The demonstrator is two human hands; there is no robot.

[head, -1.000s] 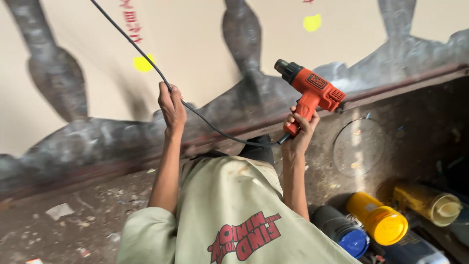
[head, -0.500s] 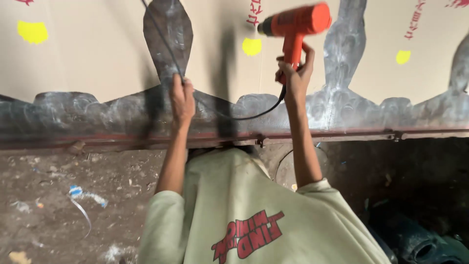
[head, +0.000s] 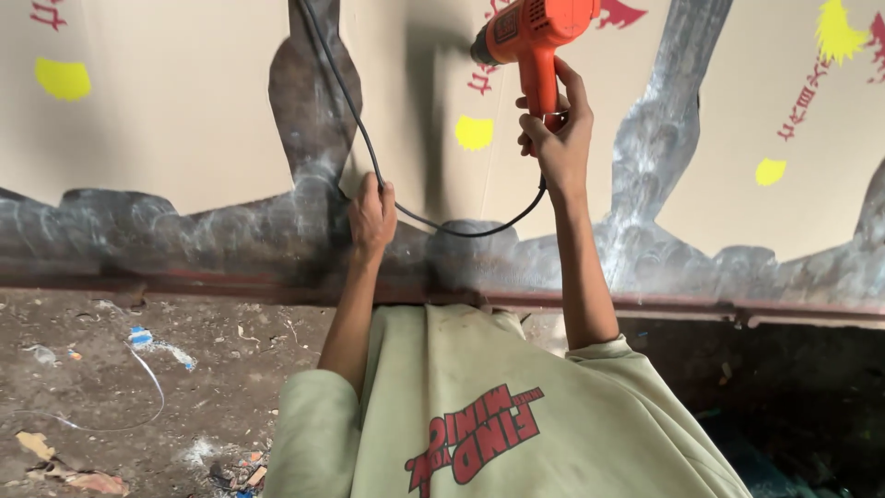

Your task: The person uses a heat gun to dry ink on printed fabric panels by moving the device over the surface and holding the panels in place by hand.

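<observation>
My right hand [head: 553,138] is shut around the handle of an orange heat gun [head: 535,28], held out over beige cardboard sheets [head: 184,101] with its nozzle facing left. A black cord [head: 461,231] leaves the bottom of the handle, sags in a loop, and passes through my left hand [head: 371,217]. From that closed hand the cord runs up and out of the top of the view. Both arms reach out from my pale green shirt [head: 479,406].
The cardboard carries yellow spots [head: 474,132] and red marks and lies on a scuffed grey metal surface [head: 664,148] with a rusty front edge [head: 645,300]. Below is a dirty floor [head: 111,369] with paper scraps and a thin wire. The lower right is dark.
My right hand has lifted the heat gun farther out over the cardboard and turned it upright. The view has swung left, so the coloured containers at the right are gone. My left hand stays on the cord.
</observation>
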